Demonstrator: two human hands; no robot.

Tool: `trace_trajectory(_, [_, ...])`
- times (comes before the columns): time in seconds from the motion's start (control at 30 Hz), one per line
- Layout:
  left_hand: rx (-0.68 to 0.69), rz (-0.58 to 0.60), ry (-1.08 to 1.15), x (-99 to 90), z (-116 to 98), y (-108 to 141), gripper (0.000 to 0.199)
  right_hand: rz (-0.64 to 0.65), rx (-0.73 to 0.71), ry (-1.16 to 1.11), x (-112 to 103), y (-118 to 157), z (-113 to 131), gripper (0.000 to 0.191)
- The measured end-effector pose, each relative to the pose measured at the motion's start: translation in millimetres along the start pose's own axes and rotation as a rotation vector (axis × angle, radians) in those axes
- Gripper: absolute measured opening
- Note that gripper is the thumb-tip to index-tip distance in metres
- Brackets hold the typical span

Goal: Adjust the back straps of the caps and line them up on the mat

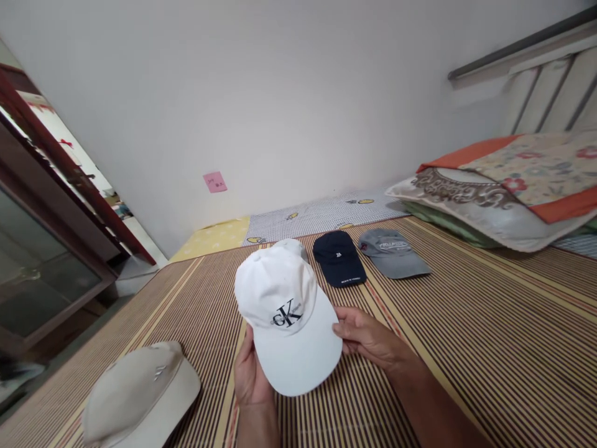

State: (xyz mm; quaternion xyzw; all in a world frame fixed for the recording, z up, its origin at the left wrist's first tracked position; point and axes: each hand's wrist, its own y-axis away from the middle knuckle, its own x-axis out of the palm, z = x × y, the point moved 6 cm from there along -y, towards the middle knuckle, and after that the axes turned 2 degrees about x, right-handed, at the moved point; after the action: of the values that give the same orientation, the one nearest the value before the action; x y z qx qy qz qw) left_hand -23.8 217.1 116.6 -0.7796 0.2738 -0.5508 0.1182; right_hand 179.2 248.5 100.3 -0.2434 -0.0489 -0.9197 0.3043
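Note:
Held up in front of me is a white baseball cap (pixel 286 311) with black letters on its front, its brim tilted down toward me. My left hand (pixel 252 373) supports it from the left and below, the fingers partly hidden behind it. At the brim's right edge my right hand (pixel 366 339) pinches it, thumb on top. Behind it a navy cap (pixel 339 258) and a grey cap (pixel 392 254) lie side by side on the striped mat. Another whitish cap (pixel 293 246) is mostly hidden by the held one. A beige cap (pixel 140 395) lies at the near left.
The striped bamboo mat (pixel 471 323) covers the bed. Stacked pillows (pixel 508 186) lie at the right, by a slatted headboard (pixel 550 87). A patterned cloth (pixel 317 214) runs along the wall, which bears a pink note (pixel 215 182). A glass-fronted cabinet (pixel 37 267) stands left.

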Motion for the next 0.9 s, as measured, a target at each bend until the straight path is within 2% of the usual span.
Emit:
trace_trajectory(0.07, [0.023, -0.047, -0.021, -0.2, 0.9, -0.3, 0.058, 0.003, -0.007, 0.008, -1.2, 0.7, 2.8, 0.044])
trace_trajectory(0.23, [0.052, -0.429, -0.128, -21.3, 14.4, 2.4, 0.044, -0.006, -0.051, 0.022, -13.0, 7.0, 17.2, 0.044])
trace_trajectory(0.3, [0.030, -0.518, -0.159, -23.3, 26.9, 0.6, 0.045, -0.037, -0.070, 0.031, -22.5, 11.7, 23.5, 0.043])
trace_trajectory(0.47, [-0.004, -0.595, -0.265, -13.7, 58.4, -9.6, 0.035, -0.175, -0.084, 0.078, -59.2, 42.1, 38.6, 0.046])
trace_trajectory(0.6, [-0.138, -0.610, -0.397, -11.7, 75.6, -10.1, 0.030, -0.331, -0.055, 0.121, -95.9, 83.4, 55.2, 0.051])
trace_trajectory(0.73, [-0.204, -0.659, -0.435, -18.2, 80.0, -6.3, 0.036, -0.519, -0.010, 0.169, -134.1, 122.5, 66.3, 0.048])
trace_trajectory(0.9, [-0.207, -0.679, -0.428, -25.9, 79.9, -4.9, 0.027, -0.668, 0.013, 0.178, -173.5, 158.5, 60.8, 0.042])
